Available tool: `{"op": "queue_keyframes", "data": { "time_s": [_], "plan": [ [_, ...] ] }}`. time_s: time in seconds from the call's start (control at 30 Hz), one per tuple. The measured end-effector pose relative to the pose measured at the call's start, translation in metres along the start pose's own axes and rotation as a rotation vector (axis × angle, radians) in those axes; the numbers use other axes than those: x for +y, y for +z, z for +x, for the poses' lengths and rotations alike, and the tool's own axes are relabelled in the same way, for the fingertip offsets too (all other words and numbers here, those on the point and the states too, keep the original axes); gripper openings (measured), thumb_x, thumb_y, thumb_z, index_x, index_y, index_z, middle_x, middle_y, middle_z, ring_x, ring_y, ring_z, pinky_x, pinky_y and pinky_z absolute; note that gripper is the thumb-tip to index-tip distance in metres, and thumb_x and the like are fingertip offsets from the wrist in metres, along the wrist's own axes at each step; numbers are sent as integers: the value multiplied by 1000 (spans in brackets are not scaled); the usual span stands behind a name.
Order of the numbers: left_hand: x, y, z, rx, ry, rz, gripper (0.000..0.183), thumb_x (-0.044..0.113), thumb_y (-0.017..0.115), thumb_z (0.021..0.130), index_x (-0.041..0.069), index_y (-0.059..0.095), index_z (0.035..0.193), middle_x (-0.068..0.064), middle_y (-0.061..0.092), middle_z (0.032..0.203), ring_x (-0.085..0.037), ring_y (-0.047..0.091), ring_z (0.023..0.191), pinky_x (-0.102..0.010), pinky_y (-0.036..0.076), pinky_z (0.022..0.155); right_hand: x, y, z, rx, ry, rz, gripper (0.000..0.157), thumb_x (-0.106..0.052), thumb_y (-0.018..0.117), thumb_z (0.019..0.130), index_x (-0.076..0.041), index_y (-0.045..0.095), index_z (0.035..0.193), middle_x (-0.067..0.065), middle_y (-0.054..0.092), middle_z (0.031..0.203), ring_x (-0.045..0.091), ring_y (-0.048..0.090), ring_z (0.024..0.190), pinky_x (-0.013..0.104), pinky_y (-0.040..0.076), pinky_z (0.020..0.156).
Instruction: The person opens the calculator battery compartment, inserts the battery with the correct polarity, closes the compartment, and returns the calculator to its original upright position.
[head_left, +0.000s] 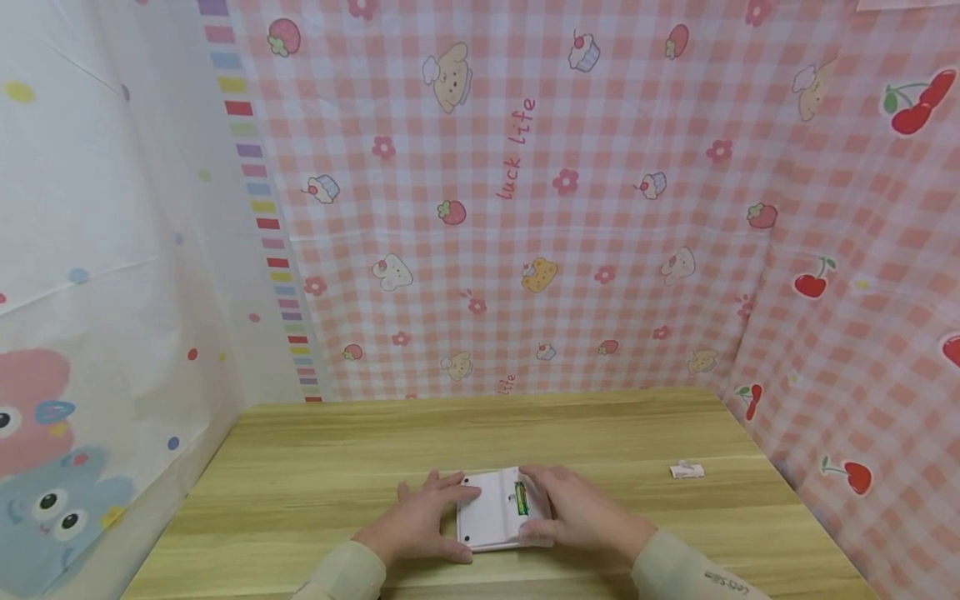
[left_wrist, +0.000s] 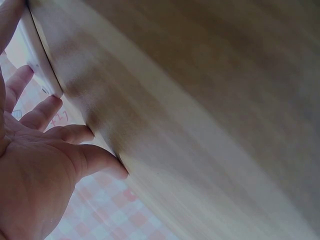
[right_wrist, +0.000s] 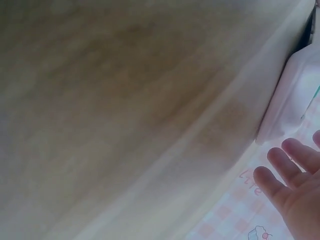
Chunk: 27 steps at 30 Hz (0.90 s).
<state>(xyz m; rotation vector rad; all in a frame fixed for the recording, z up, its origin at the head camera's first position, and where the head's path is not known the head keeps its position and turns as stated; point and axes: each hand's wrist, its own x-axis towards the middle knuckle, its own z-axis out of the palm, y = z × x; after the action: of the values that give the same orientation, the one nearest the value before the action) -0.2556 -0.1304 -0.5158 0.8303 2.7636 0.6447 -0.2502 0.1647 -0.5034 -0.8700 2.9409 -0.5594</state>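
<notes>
A flat white device (head_left: 489,512) lies underside up on the wooden table, small dark feet at its left corners. Set into its right part is a green battery (head_left: 522,498), uncovered. My left hand (head_left: 420,518) spreads around the left end, a finger over the top and the thumb by the near left corner. At the right end, my right hand (head_left: 588,510) spans the device, index finger at the far edge and thumb over the near part. In the right wrist view, other fingers (right_wrist: 270,186) extend loosely beside the casing. The left fingertips (left_wrist: 55,100) meet its edge in the left wrist view.
A small white piece (head_left: 686,471) lies on the table (head_left: 337,450) to the right, beyond my right hand. Pink checked cloth (head_left: 525,250) hangs behind and on the right; a white printed cloth (head_left: 112,250) hangs on the left.
</notes>
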Motion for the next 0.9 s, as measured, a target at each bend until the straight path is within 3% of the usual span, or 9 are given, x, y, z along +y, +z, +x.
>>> {"op": "queue_keyframes", "data": {
  "time_s": [0.23,0.47,0.73,0.9],
  "plan": [
    [1,0,-1,8,-3,10,87,63,80,66,36,49,144,-7,36,160,-56,26,144,-89,10,97,0,-6,0,41,-8,21,87,-66,66,81,-14,44,147,9,57,142,28,55,130,50,46,108],
    [1,0,-1,10,-5,11,87,62,81,67,36,49,144,-5,36,160,-54,26,144,-89,10,98,4,-19,-3,44,47,1,86,-67,65,81,-18,43,148,7,53,147,32,52,133,54,43,109],
    [-2,2,0,13,-6,23,88,64,80,66,37,48,144,-5,36,160,-54,26,144,-88,11,99,17,-34,-8,112,46,-3,76,-56,71,84,-19,46,146,6,56,144,31,54,131,53,45,108],
    [-2,2,0,16,-1,20,87,64,80,66,38,49,144,-5,37,160,-54,26,145,-89,11,98,25,-50,-13,164,82,-32,79,-65,66,83,-19,48,145,6,58,142,31,56,129,53,47,106]
  ]
}}
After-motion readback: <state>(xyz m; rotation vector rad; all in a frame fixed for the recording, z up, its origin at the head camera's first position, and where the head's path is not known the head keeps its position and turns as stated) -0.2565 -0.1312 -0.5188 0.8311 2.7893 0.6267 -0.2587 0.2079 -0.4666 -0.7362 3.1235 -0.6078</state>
